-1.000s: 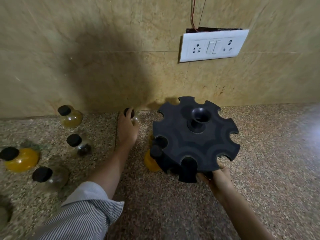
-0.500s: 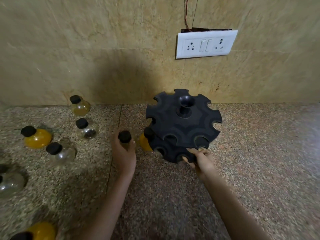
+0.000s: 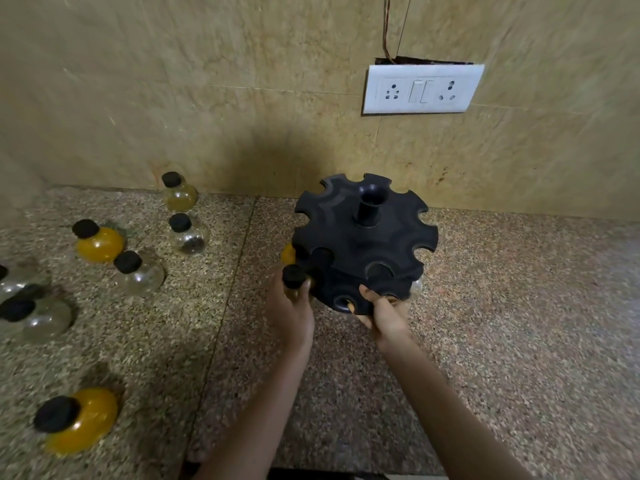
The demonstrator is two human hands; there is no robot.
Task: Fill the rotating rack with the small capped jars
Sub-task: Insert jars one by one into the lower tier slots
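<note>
Loading: left hand [image 3: 292, 311] holds a capped jar [image 3: 294, 280] at the rack [image 3: 363, 244] edge.
Steadying: right hand [image 3: 382, 311] grips the rack's lower rim.
Done: one yellow jar [image 3: 288, 253] seems slotted.
Left: about eight jars on the bench [image 3: 519, 306].

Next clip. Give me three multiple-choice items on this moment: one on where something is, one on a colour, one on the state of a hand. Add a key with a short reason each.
1. Where is the jar that the left hand holds?
A. At the near-left edge of the rack
B. On the wall under the switch plate
C. On the counter right of the rack

2. What colour are the jar caps?
A. White
B. Black
C. Red

3. What is the right hand doing?
A. Resting flat on the counter
B. Holding the lower front rim of the rack
C. Pressing a wall switch

Key:
1 A, the hand brings the capped jar up against the rack's near-left side.
2 B, every cap in view is black, such as on the yellow jar.
3 B, its fingers lie on the rack's lower rim.
</note>
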